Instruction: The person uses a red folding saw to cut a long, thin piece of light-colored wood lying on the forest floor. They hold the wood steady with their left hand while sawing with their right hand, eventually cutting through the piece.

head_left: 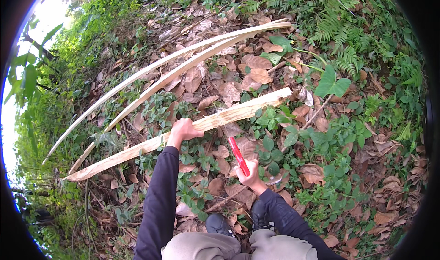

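A long, rough-cut wooden plank [247, 109] lies slantwise over leaves and low plants, its right end farther from me. My left hand [183, 130] is closed over the plank near its middle, the thumb pointing right along the wood. In my right hand [249, 174] is a red-handled tool [239, 155], gripped by its handle. Its thin grey blade reaches up to the plank just right of my left hand and seems to meet the wood there. The blade is too faint to tell its exact kind.
Beyond the plank, two thin, pale wooden strips [183, 67] lie nearly together at their right ends and spread apart leftward. Dry brown leaves [259, 74] and green plants cover the ground. A broad-leafed plant [331, 83] and ferns [337, 31] grow to the right. My shoes [219, 224] stand below.
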Tool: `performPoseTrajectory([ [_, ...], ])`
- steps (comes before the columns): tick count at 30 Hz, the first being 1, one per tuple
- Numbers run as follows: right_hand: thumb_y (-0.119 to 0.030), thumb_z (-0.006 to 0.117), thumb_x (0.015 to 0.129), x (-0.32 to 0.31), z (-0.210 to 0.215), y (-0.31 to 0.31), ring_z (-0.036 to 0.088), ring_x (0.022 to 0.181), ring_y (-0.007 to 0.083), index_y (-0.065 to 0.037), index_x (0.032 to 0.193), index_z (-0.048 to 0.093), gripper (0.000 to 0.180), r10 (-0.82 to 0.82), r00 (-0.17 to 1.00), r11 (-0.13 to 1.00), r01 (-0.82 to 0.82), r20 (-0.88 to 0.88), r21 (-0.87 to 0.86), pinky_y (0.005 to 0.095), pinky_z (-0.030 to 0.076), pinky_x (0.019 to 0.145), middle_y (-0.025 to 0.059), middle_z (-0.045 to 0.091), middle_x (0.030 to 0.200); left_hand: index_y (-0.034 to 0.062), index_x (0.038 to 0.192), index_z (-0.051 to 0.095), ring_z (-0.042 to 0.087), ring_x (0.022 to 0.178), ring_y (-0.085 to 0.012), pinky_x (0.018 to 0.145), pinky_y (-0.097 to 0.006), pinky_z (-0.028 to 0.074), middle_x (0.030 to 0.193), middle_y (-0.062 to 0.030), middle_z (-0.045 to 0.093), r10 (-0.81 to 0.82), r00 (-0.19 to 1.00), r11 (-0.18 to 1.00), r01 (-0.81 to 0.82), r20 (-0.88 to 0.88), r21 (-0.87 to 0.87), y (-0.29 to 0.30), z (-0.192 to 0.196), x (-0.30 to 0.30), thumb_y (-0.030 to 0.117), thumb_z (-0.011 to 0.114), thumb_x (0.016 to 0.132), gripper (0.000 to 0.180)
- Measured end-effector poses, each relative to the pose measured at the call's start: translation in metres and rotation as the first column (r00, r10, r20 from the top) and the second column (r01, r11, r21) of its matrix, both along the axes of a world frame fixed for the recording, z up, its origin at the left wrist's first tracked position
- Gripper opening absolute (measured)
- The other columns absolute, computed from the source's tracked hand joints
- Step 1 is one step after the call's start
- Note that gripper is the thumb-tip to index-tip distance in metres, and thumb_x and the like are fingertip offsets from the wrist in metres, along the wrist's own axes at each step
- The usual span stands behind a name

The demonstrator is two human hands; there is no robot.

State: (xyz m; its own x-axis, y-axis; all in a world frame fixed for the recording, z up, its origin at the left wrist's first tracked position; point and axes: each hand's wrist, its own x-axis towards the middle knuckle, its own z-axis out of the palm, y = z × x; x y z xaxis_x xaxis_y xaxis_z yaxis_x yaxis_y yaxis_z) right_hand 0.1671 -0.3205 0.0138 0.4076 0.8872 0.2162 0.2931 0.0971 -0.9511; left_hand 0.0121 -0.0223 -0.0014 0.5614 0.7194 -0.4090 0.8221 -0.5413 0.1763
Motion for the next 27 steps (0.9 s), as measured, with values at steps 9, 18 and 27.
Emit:
performPoseTrajectory([
  [9, -0.010, 0.064, 0.082, -0.003, 0.002, 0.002, 0.058, 0.045, 0.0289, -0.004, 0.065, 0.054, 0.021, -0.019, 1.000, 1.000, 0.019, -0.020, 0.012, 0.0400, 0.043, 0.048, 0.0108, 0.054, 0.052, -0.0016, 0.087, 0.077, 0.074, 0.087, -0.0351, 0.083, -0.043, 0.059, 0.089, -0.0226, 0.075, 0.010, 1.000, 0.998, -0.011, -0.016, -0.055, 0.001, 0.006, 0.004, 0.062, 0.078, 0.059, 0.070],
  [18, -0.011, 0.066, 0.082, -0.012, -0.034, -0.009, 0.057, 0.045, 0.0288, -0.003, 0.067, 0.056, 0.019, -0.055, 0.996, 0.998, 0.053, -0.069, -0.033, 0.0391, 0.042, 0.048, 0.0110, 0.052, 0.052, 0.0051, 0.096, 0.071, 0.072, 0.082, -0.0361, 0.075, -0.046, 0.057, 0.083, -0.0181, 0.074, -0.101, 0.981, 0.980, 0.070, 0.163, 0.185, -0.014, -0.002, -0.006, 0.056, 0.077, 0.063, 0.061],
  [27, -0.009, 0.066, 0.085, -0.018, -0.033, -0.026, 0.055, 0.044, 0.0240, -0.002, 0.069, 0.057, 0.020, -0.117, 0.990, 0.992, 0.112, -0.077, -0.062, 0.0362, 0.040, 0.049, 0.0087, 0.050, 0.053, 0.0044, 0.092, 0.065, 0.071, 0.076, -0.0365, 0.070, -0.047, 0.055, 0.076, -0.0184, 0.071, -0.098, 0.990, 0.974, 0.074, 0.103, 0.215, -0.034, -0.005, 0.001, 0.053, 0.074, 0.070, 0.054],
])
